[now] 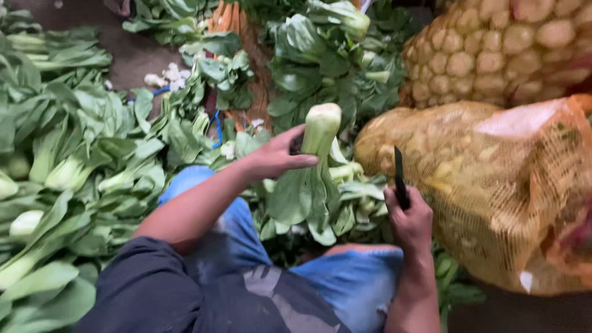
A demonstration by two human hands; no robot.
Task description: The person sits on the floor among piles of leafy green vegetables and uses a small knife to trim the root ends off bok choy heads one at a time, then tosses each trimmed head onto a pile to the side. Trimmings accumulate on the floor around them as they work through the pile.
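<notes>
Nearest the camera, dark sleeves and blue trouser knees framed the scene. The right hand was clenched around the handle of a knife, whose thin dark blade pointed straight up and away from the body. The left hand had its grip closed around 1 bok choy, thumb across the stalk just below the base. The bok choy hung between the 2 hands above the knees, long axis near vertical, its pale, smooth cut base pointing up and away, its broad, crinkled green leaves drooping toward the lap. Left of it lay a heap of bok choy, glossy and leafy. To the right sat an orange mesh sack of knobbly yellowish tubers, with another mesh sack farther back.
</notes>
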